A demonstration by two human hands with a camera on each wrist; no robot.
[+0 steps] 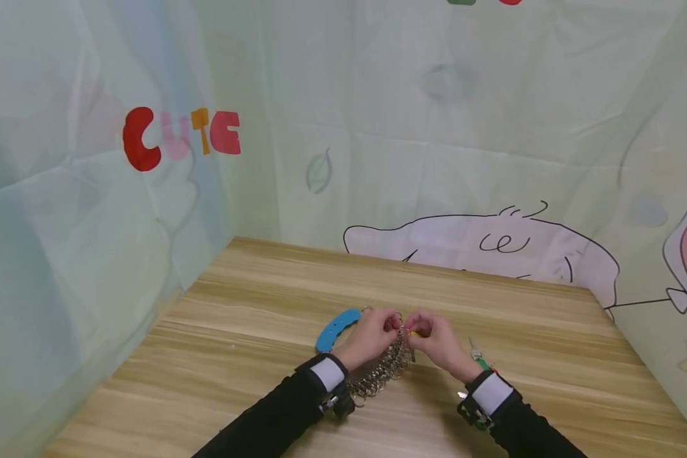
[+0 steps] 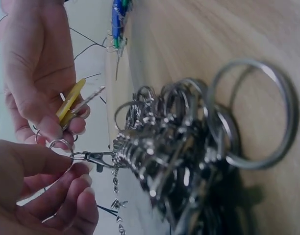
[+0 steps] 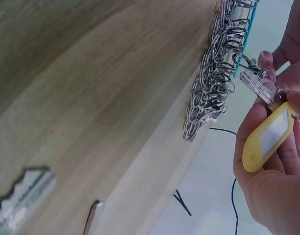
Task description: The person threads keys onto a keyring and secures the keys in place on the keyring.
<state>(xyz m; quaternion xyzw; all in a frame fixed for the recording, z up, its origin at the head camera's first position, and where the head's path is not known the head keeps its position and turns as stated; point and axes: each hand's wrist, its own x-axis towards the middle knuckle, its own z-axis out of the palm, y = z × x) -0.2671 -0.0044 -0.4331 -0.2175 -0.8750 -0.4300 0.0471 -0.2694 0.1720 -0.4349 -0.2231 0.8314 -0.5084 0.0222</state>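
Above the table, my two hands meet over a bunch of metal snap hooks and rings (image 1: 380, 376). My left hand (image 1: 371, 336) pinches the small ring of a snap hook (image 2: 94, 157) between thumb and fingers; the hook hangs from the bunch. Fingertips almost against it, my right hand (image 1: 438, 343) holds a key (image 3: 258, 88) with a yellow key tag (image 3: 267, 139), the tag lying across its fingers. The tag's face has a white label. A large split ring (image 2: 289, 115) stands out at the near end of the bunch.
A blue curved strip with holes (image 1: 336, 329) lies left of the left hand. More keys with a green tag (image 1: 481, 361) rest beside the right wrist. The right wrist view shows a key blade (image 3: 25, 200) on the wooden table (image 1: 206, 356). Printed cloth walls surround the table.
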